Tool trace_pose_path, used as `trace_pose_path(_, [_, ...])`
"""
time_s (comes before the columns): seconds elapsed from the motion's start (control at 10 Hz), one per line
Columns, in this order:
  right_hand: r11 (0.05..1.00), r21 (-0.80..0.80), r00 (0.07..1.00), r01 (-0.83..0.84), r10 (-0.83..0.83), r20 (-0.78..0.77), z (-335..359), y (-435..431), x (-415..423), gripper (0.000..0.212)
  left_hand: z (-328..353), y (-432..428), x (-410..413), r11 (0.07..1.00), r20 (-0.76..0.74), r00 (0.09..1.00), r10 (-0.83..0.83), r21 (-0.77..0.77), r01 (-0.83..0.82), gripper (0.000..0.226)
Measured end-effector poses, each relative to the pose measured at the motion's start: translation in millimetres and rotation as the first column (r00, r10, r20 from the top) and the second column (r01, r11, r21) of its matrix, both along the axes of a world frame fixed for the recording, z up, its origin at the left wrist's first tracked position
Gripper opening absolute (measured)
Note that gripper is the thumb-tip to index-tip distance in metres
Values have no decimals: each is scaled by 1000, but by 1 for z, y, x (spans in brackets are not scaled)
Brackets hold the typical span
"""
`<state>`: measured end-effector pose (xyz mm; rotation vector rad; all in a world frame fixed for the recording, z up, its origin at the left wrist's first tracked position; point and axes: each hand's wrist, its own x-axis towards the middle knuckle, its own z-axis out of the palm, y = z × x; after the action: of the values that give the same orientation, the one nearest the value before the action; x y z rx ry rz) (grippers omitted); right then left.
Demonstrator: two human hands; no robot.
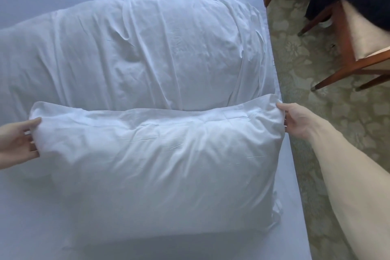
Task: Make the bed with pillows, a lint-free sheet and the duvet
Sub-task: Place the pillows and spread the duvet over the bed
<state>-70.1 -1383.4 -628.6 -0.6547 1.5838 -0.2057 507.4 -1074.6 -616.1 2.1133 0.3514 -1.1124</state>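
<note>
We hold the near pillow (160,164) by its two far corners. Our left hand (19,139), at the left edge of the frame, has its thumb on top of the cloth and its fingers tucked under. Our right hand (295,120), at centre right, pinches the other corner the same way. We judge that a grip at both ends lets us keep the pillow square to the bed and tug the case taut as we set it.

The pillow fills the lower centre of the frame, lying on the pale blue sheet (31,217) and just touching the second pillow (137,53) in the upper centre. Its white case is soft and lightly creased, with a loose flap of cloth along the far edge. The second pillow is more wrinkled, with long folds. No duvet is in view. A wooden chair (358,65) stands on the patterned carpet (306,65) in the upper right.
</note>
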Motion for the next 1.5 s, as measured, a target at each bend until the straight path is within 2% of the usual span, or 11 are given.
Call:
trace_pose_path(0.1, [998,-53,999,-18,16,-42,14,14,5,35,30,19,39,981,-36,981,-192,29,193,60])
trace_pose_path(0.2, [996,-84,999,-32,30,-26,36,32,5,34,45,42,33,989,-12,989,-147,14,147,56])
trace_pose_path(0.3, [996,-64,998,-67,67,0,66,50,-7,38,82,64,14,995,-44,995,-87,-51,85,33])
trace_pose_path(0.4, [989,-76,990,-124,128,58,102,71,-21,37,109,93,4,992,-55,994,-91,-91,86,26])
trace_pose_path(0.5, [984,-118,985,-130,142,97,135,98,-27,31,135,132,-7,987,15,992,-124,-105,124,30])
trace_pose_path(0.7, [965,-223,976,-135,168,136,190,161,-12,36,181,226,-17,974,97,995,4,-226,19,35])
trace_pose_path(0.9, [935,-327,955,-139,214,207,224,242,59,29,230,339,7,915,120,978,169,-388,-111,20])
trace_pose_path(1.0, [914,-391,942,-110,221,252,234,266,89,26,254,369,10,913,127,974,186,-390,-124,19])
trace_pose_path(1.1, [905,-413,941,-100,221,255,251,309,148,26,270,437,37,865,96,969,227,-477,-156,21])
trace_pose_path(1.3, [871,-463,931,-163,292,221,273,386,256,24,280,554,110,819,72,951,301,-531,-219,16])
trace_pose_path(1.5, [858,-472,940,-204,306,149,283,484,371,22,262,643,203,806,19,956,293,-543,-236,13])
